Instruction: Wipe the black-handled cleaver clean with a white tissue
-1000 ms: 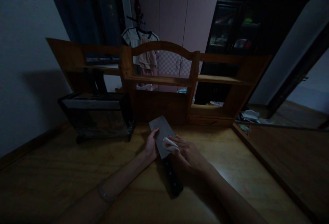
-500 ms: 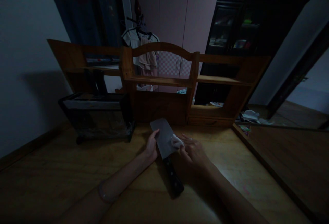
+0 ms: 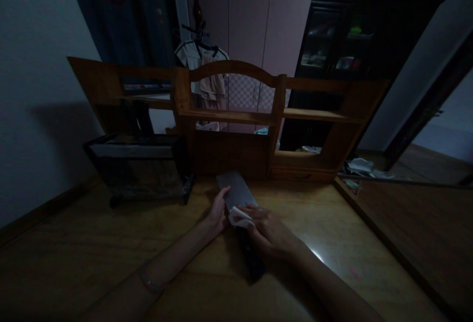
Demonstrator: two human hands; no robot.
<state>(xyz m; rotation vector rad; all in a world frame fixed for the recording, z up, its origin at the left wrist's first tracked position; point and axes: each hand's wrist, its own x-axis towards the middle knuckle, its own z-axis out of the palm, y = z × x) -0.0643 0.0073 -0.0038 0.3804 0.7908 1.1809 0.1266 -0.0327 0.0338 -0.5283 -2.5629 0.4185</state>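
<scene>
A cleaver lies flat on the wooden desk (image 3: 92,243), its broad grey blade (image 3: 238,193) pointing away from me and its black handle (image 3: 254,265) toward me. My left hand (image 3: 217,212) rests against the blade's left edge, fingers extended and pressing on it. My right hand (image 3: 268,231) is closed on a small white tissue (image 3: 238,216) and presses it onto the near end of the blade, by the handle.
A wooden shelf unit (image 3: 236,115) stands along the desk's back edge. A dark glass tank (image 3: 138,166) sits at the back left. Papers (image 3: 360,166) lie at the right. A pink wardrobe and a dark cabinet stand behind. The room is dim.
My right hand has slid the tissue from the blade's right side back toward me and leftward, to the blade's near end. The left hand and the cleaver stay put.
</scene>
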